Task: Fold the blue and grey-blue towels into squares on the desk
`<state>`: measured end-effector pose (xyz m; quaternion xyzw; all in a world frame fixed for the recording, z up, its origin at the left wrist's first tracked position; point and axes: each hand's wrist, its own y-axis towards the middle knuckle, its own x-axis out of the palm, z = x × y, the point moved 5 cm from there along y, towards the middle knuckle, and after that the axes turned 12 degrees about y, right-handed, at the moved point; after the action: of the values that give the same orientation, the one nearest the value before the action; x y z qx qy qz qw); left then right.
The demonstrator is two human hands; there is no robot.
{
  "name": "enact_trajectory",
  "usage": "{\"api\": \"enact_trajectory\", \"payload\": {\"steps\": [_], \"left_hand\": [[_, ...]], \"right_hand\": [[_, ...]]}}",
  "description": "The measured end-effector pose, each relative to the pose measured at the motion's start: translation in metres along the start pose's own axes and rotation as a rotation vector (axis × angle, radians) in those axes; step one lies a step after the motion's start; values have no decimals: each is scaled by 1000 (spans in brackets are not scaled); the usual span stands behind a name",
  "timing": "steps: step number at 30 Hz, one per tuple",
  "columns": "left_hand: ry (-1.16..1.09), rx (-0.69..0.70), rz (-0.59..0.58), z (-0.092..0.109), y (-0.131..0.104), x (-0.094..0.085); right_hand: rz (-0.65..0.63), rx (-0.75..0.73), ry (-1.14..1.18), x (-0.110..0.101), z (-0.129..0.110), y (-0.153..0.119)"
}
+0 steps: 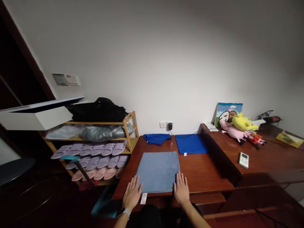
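A flat grey-blue cloth (158, 171), roughly square, lies spread on the brown wooden table (199, 172) in front of me. A white label (143, 199) hangs from its near edge. My left hand (132, 191) rests flat at the cloth's left side, fingers stretched out. At the right side lies my right hand (181, 189), also flat with straight fingers, touching the cloth's edge. Neither hand grips anything. Behind the cloth are a crumpled blue cloth (158, 138) and a flat blue cloth (191, 144) with a small white tag.
On the left stands a wooden shoe rack (131, 142) with several slippers (99, 148) and a black bag (98, 110). To the right, a higher cabinet top (223, 148) bears plush toys (237, 128) and a white remote control (243, 160). A black plug (170, 126) sits in the wall socket.
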<state>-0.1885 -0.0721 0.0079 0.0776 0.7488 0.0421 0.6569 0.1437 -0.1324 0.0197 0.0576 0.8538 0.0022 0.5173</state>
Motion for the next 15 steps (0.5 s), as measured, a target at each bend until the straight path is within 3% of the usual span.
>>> {"api": "enact_trajectory", "payload": {"steps": [7, 15], "left_hand": [[-1, 9, -26, -8, -3, -5], [88, -30, -24, -39, -22, -2]], "right_hand": [[-39, -26, 87, 4, 7, -19], [-65, -31, 137, -1, 5, -17]]}}
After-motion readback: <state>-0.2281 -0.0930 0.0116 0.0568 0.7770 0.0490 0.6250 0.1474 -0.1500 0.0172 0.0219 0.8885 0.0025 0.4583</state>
